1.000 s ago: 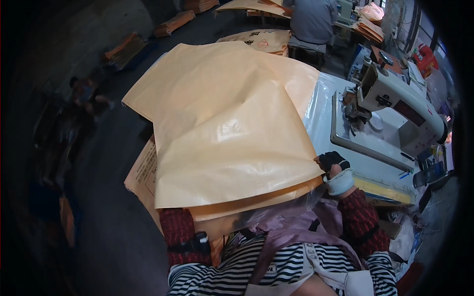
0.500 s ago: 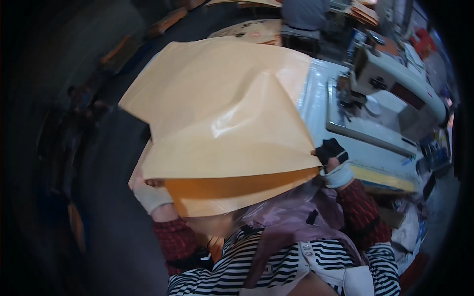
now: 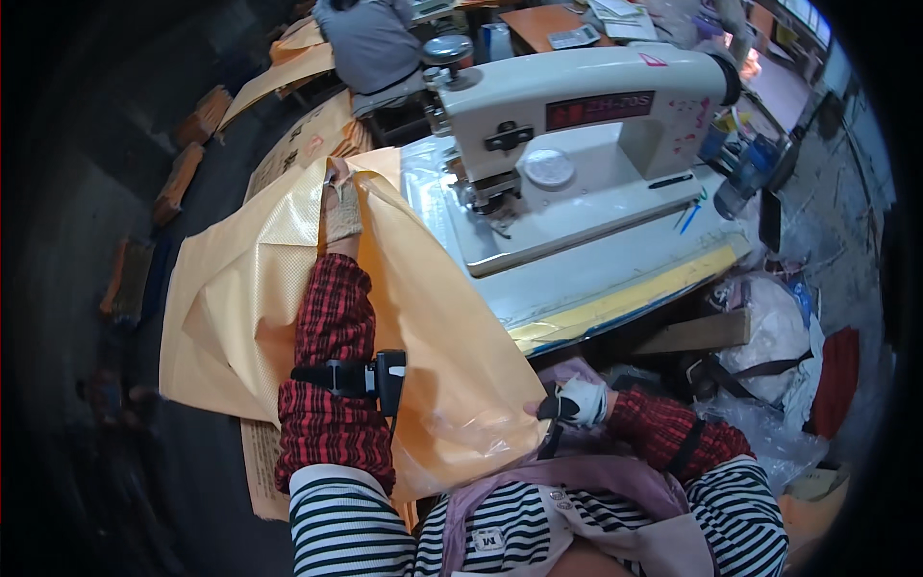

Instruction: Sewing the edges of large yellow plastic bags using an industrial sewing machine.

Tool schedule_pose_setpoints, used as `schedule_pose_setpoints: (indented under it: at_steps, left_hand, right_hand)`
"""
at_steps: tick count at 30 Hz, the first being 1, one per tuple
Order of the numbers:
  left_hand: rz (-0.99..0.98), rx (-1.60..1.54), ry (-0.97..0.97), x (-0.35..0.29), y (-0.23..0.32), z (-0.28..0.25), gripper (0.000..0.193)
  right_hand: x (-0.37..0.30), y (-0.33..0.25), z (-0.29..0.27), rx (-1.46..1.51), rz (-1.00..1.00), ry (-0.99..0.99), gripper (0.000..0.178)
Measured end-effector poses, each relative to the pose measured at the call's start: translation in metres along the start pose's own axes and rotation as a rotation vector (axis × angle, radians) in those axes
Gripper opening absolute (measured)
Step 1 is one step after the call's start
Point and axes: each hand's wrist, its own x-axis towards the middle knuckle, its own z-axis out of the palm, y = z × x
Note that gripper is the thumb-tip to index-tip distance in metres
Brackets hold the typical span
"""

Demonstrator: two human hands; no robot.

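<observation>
Left hand (image 3: 338,213) now stretched forward | both hands' fingers grip yellow woven bag (image 3: 250,298) | right hand (image 3: 575,402) at near corner

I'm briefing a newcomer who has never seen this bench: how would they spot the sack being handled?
Start at the white sewing machine on its pale table. Just left of it lies the large tan woven plastic sack, held by the left hand at its far edge and the right hand at its near corner. Unlike the printed sacks stacked behind, it is plain.

A big yellow-orange woven sack (image 3: 250,298), shiny and creased, is lying spread from the lap out to the sewing machine bench's left edge, its far top edge folding over.
</observation>
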Motion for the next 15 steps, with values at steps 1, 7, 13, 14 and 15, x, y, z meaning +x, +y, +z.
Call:
schedule_pose_setpoints:
  at_steps: [1,7,13,14,15]
  left_hand:
    - [-0.088,-0.271,-0.029,0.007,0.014,-0.003,0.029]
    - [-0.481,-1.527,-0.386,0.018,0.071,0.009,0.03]
    - [-0.39,-1.531,-0.521,-0.05,0.166,0.04,0.032]
    - [-0.328,-1.481,-0.615,-0.059,0.197,0.0,0.033]
    - [-0.295,-1.469,-0.727,-0.062,0.213,-0.037,0.033]
  right_hand:
    - [0.004,0.009,0.0,0.022,0.007,0.013,0.041]
    - [0.017,0.013,0.027,0.195,-0.687,0.861,0.029]
    - [-0.005,0.044,0.038,0.852,-0.617,0.637,0.03]
    - [-0.009,0.053,0.036,0.862,-0.569,0.683,0.032]
    - [-0.013,0.056,0.034,0.866,-0.535,0.719,0.034]
